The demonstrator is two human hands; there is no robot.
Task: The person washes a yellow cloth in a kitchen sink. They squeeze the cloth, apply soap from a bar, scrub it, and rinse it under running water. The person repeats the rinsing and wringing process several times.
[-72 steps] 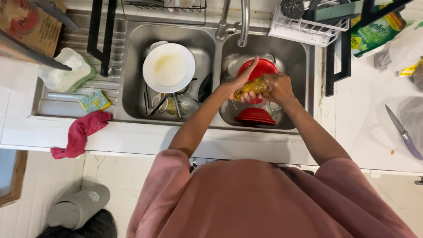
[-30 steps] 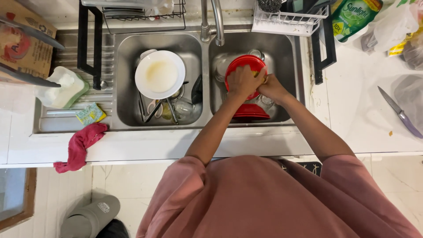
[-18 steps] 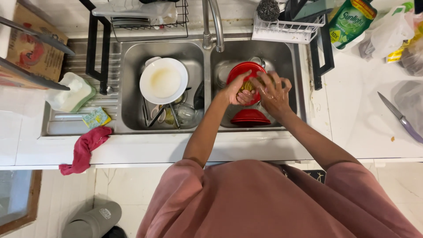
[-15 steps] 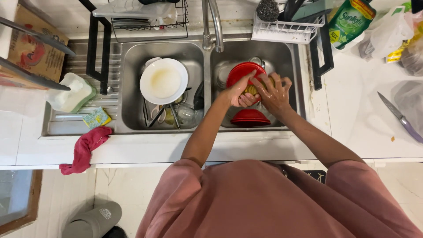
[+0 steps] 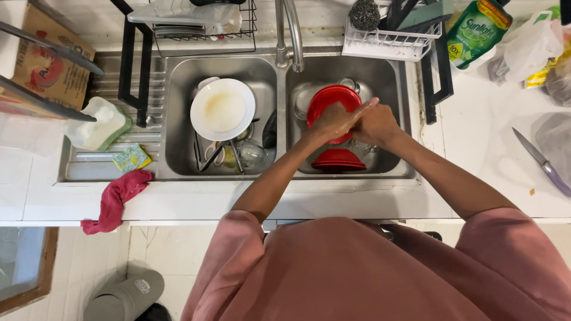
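Overhead, seen from the head camera looking down at a double kitchen sink.
Change from earlier: a moment before, the fingers of the right hand were spread over the red plate; now both hands had drawn together into one tight cluster in front of it. The white plate, pink cloth and knife lay where they did before.
Left hand [image 5: 329, 122]: fingers extended, pressed against the right hand and the plate's lower edge; whether it gripped the plate could not be told.
Right hand [image 5: 375, 123]: curled closed against the left hand; what it grasped was hidden.
Red plate [image 5: 331, 102]: round, glossy red, tilted upright in the right sink basin [image 5: 392, 77], its lower right part covered by the hands.
Red dishes below [image 5: 338, 160]: stacked red pieces at the basin's front, just under the hands.
Left basin: white plate [image 5: 222, 109] with a yellowish smear, resting on cutlery and glassware.
Faucet [image 5: 290, 32]: between the basins.
Drainboard: yellow sponge [image 5: 131, 158] and pink cloth [image 5: 116, 201] over the counter edge.
Right counter: knife [image 5: 541, 160], well apart from the hands.
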